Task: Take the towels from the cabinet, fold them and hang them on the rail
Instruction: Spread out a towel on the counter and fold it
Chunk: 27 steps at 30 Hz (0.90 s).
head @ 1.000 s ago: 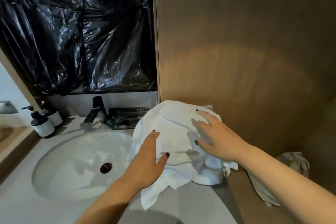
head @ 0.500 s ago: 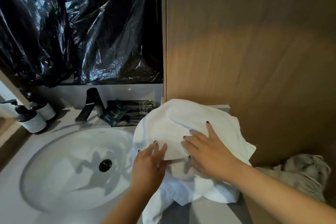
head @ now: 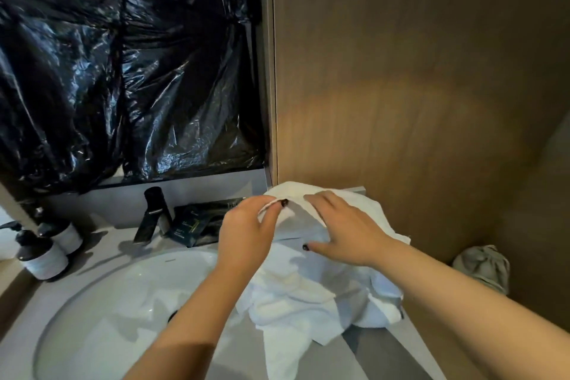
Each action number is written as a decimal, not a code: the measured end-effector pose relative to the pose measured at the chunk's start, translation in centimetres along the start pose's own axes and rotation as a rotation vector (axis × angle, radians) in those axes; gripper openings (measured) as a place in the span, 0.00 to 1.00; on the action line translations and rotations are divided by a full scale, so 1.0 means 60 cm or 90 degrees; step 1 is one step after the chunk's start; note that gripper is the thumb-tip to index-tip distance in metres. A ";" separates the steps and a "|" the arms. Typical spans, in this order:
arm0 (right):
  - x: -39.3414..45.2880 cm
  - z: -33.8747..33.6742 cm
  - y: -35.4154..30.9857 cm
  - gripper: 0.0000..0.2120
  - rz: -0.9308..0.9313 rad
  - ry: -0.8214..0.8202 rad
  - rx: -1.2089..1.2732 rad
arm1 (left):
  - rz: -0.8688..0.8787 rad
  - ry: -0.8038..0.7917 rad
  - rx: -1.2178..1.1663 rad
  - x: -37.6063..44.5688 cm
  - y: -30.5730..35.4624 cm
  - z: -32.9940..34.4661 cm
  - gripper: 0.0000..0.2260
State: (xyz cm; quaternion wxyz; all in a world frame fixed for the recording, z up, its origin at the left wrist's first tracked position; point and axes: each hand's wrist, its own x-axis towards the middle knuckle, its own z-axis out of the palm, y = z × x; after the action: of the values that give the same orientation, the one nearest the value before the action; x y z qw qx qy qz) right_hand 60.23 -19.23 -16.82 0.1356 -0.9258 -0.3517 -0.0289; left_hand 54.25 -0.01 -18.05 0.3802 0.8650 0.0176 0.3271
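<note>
White towel on the counter, left hand pinching its edge.

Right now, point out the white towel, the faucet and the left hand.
white towel (head: 296, 296): head view, crumpled middle.
faucet (head: 154, 213): head view, black body.
left hand (head: 246, 234): head view, back of hand.

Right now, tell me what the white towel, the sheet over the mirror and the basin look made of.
White towel: soft matte woven cloth, likely cotton; it bunches and creases.
Black sheet: thin glossy plastic film, crinkled with sharp highlights.
Basin: smooth glossy white, probably glazed ceramic.
</note>
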 end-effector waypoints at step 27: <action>-0.245 -0.236 -0.132 0.11 0.422 0.372 0.105 | -0.098 -0.108 -0.484 -0.043 0.123 -0.084 0.05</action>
State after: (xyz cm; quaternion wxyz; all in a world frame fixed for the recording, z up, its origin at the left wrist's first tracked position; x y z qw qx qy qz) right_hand 44.57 -26.88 -3.57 0.3043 -0.9276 0.0158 -0.2162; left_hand 47.71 -2.72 -12.05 0.6967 0.6826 -0.0716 0.2085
